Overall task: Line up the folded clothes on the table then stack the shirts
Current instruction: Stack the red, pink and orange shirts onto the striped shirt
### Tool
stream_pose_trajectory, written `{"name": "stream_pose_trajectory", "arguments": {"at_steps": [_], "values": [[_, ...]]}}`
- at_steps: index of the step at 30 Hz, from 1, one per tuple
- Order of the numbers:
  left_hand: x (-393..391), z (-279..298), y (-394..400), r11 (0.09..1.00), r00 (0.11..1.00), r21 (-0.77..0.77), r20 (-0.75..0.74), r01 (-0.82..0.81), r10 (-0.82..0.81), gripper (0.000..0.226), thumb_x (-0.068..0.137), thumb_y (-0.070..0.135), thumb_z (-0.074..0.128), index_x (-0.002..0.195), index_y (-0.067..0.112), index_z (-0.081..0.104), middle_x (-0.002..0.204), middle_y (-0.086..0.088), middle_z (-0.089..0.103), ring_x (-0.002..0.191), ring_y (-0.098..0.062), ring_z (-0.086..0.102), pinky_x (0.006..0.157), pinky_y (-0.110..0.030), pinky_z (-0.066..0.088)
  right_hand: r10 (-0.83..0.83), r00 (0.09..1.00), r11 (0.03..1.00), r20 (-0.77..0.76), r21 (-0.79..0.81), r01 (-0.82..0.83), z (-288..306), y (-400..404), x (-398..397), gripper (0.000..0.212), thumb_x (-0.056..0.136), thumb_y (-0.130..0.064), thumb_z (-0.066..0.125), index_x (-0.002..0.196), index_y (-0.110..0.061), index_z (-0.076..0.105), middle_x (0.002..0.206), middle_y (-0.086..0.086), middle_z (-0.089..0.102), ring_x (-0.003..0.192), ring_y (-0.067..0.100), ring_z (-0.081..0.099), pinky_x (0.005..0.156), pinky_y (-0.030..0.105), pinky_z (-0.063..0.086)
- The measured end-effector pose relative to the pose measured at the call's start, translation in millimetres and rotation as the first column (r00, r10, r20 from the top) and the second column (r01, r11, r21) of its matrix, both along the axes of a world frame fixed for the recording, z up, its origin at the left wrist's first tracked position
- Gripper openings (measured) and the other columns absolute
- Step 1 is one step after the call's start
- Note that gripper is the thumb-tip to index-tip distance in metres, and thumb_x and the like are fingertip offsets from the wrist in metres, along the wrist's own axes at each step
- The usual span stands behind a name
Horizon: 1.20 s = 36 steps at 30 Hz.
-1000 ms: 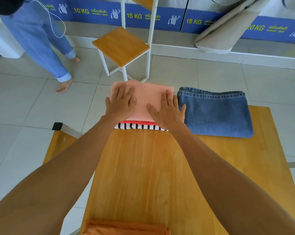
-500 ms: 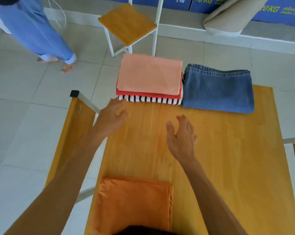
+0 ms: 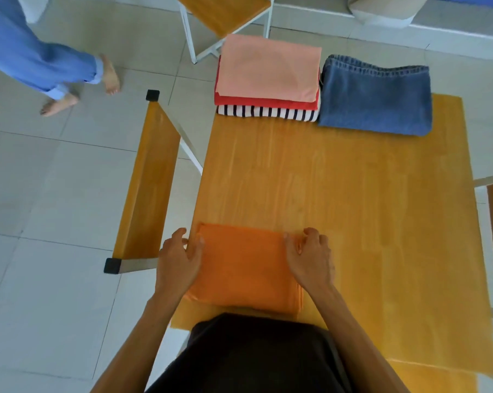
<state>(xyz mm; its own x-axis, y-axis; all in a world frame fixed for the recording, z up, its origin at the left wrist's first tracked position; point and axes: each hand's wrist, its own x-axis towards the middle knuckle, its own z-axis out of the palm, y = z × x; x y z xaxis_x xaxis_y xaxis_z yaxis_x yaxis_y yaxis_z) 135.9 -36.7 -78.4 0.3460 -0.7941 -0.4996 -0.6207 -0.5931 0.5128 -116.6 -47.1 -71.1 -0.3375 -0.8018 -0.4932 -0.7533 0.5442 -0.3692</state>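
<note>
1. Both hands have come back from the far stack: left hand [image 3: 180, 259] and right hand [image 3: 310, 256] now grip the sides of the orange shirt [image 3: 243, 268] at the desk [image 3: 353, 194] near edge, likely next for stacking; fingertips beneath are hidden.
2. Shirt stack [image 3: 268, 80] and jeans [image 3: 374, 95] line the far edge.

- We see the folded orange shirt [image 3: 245, 268] lying flat at the near edge of the table [image 3: 353, 199].
- At the far edge we have a stack: peach shirt [image 3: 268, 69] on top, red shirt [image 3: 265, 102] under it, striped shirt [image 3: 268, 112] at the bottom.
- Just beside the stack, touching its right side, lie the folded blue jeans [image 3: 375, 97].
</note>
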Motion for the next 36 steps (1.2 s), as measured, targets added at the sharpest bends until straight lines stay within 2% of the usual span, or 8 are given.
{"name": "stream_pose_trajectory", "arguments": {"at_steps": [4,11,17,20,23,28,32,36], "values": [[5.4,-0.5,6.6,0.998,0.994,0.034,0.090,0.057,-0.060,0.065,0.086,0.068,0.039,0.127,0.019,0.054,0.126,-0.006,0.062,0.110,-0.026,0.062,0.090,-0.043,0.054,-0.046,0.999,0.994,-0.019,0.098,0.048,3.0,18.8,-1.0,0.075,0.083,-0.076,0.043,0.126,-0.015,0.043,0.126,0.006,0.054,0.110,0.031,0.060,0.082,0.042,0.046],[-12.6,3.9,4.5,0.988,0.992,0.103,0.046,0.114,-0.119,0.060,0.092,0.060,0.044,0.123,0.009,0.050,0.118,-0.009,0.063,0.106,-0.028,0.062,0.084,-0.038,0.049,-0.035,0.997,0.987,-0.070,0.155,0.045,-4.5,33.3,-1.6,0.064,0.085,-0.074,0.044,0.105,-0.014,0.054,0.107,0.007,0.064,0.096,0.029,0.063,0.072,0.035,0.045],[-9.7,3.7,-5.0,0.973,0.986,0.160,-0.035,0.165,-0.162,0.064,0.093,0.062,0.036,0.124,0.009,0.055,0.123,-0.011,0.062,0.112,-0.032,0.060,0.092,-0.041,0.047,-0.019,0.999,1.000,0.031,0.024,0.018,-12.2,36.1,-5.5,0.042,0.096,-0.056,0.042,0.082,-0.019,0.056,0.089,0.006,0.068,0.085,0.028,0.063,0.064,0.033,0.043],[-9.2,5.7,-3.6,0.981,0.984,0.092,-0.064,0.169,-0.163,0.058,0.096,0.057,0.035,0.119,0.009,0.057,0.120,-0.012,0.064,0.107,-0.029,0.061,0.088,-0.038,0.047,-0.044,0.998,0.995,0.037,-0.088,0.047,-15.1,42.8,-3.5,0.040,0.101,-0.046,0.040,0.072,-0.022,0.052,0.074,0.000,0.062,0.075,0.026,0.061,0.057,0.030,0.038],[-11.9,5.9,3.0,0.990,0.988,0.036,-0.079,0.139,-0.136,0.056,0.098,0.053,0.031,0.128,0.010,0.052,0.128,-0.012,0.060,0.117,-0.031,0.058,0.098,-0.045,0.045,-0.115,0.992,0.977,0.057,-0.171,0.124,-14.4,49.2,1.8,0.042,0.103,-0.042,0.037,0.066,-0.024,0.046,0.066,-0.003,0.056,0.065,0.022,0.057,0.050,0.028,0.031],[-17.5,5.7,4.8,0.996,0.988,0.065,-0.146,0.061,-0.051,0.055,0.100,0.050,0.030,0.137,0.012,0.043,0.137,-0.011,0.053,0.125,-0.034,0.051,0.104,-0.050,0.040,-0.223,0.960,0.952,0.168,-0.174,0.251,-10.3,52.2,17.9,0.039,0.103,-0.048,0.031,0.085,-0.017,0.048,0.076,0.007,0.062,0.066,0.028,0.058,0.056,0.034,0.039],[-16.5,1.5,-1.1,0.996,0.983,0.090,-0.184,0.023,-0.006,0.059,0.097,0.055,0.032,0.137,0.013,0.044,0.137,-0.011,0.053,0.124,-0.034,0.052,0.103,-0.051,0.041,-0.171,0.958,0.977,0.232,-0.082,0.195,-15.5,48.6,20.8,0.047,0.095,-0.062,0.041,0.101,-0.016,0.042,0.087,0.004,0.062,0.078,0.027,0.063,0.061,0.037,0.045],[-13.7,0.4,-9.4,0.995,0.979,0.094,-0.204,0.045,-0.025,0.059,0.095,0.056,0.036,0.136,0.015,0.045,0.135,-0.010,0.054,0.122,-0.033,0.053,0.101,-0.049,0.042,-0.139,0.952,0.979,0.273,-0.106,0.174,-20.5,41.8,12.9,0.029,0.099,-0.046,0.047,0.100,-0.017,0.043,0.092,0.007,0.065,0.084,0.030,0.065,0.066,0.040,0.050]]}}
